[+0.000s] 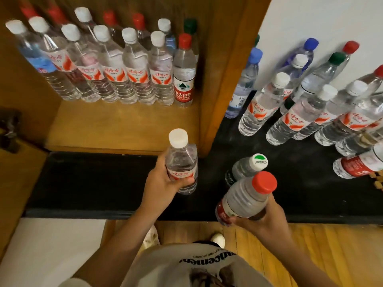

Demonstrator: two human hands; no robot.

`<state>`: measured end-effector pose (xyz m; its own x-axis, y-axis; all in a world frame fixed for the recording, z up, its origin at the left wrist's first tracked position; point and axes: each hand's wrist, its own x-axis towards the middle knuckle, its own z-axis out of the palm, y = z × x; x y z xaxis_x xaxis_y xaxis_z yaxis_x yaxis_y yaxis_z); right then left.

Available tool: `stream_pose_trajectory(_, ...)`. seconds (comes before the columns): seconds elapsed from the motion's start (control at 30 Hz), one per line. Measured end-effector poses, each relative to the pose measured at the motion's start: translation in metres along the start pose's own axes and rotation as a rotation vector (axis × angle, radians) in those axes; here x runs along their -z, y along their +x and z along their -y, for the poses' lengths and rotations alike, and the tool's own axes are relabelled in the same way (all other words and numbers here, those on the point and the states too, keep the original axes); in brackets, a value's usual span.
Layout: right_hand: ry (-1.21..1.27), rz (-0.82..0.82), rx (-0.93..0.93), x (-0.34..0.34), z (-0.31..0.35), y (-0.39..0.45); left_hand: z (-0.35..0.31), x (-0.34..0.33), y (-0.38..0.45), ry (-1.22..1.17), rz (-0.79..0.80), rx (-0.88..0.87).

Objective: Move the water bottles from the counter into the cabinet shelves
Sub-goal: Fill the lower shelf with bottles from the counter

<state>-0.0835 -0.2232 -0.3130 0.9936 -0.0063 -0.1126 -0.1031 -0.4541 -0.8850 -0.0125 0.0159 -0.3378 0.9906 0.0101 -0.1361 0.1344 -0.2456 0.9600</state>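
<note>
Shelf beyond the left fingers carries two rows of bottles already, front part bare. Left hand wraps a white-capped bottle, held over the counter just short of the shelf edge. Right hand grips a red-capped bottle. Roughly a dozen bottles stand beyond the right fingers; one green-marked bottle near them. Judged about half done.

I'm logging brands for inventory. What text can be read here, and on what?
"C'estbon": white-and-green cap of a bottle standing on the black counter.
"农夫山泉" and "NONGFU SPRING": red label of the red-capped shelf bottle.
Red-and-white labels on the white-capped bottles: red script, too blurred to read.
Shirt print: upside down, partly cut off, unreadable.
</note>
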Motion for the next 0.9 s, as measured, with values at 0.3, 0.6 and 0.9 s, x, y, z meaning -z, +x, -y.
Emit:
stream_pose_trajectory(0.3,0.057,0.157,0.097,-0.1,0.073,0.07,0.01,0.116,0.027,-0.001,-0.128,-0.016)
stream_pose_trajectory(0.6,0.123,0.2,0.157,-0.193,0.129,0.17,0.015,0.222,0.081,0.015,-0.263,-0.065)
stream_pose_trajectory(0.9,0.136,0.127,0.141,-0.257,0.148,0.21,0.029,0.266,0.133,-0.025,-0.269,-0.065)
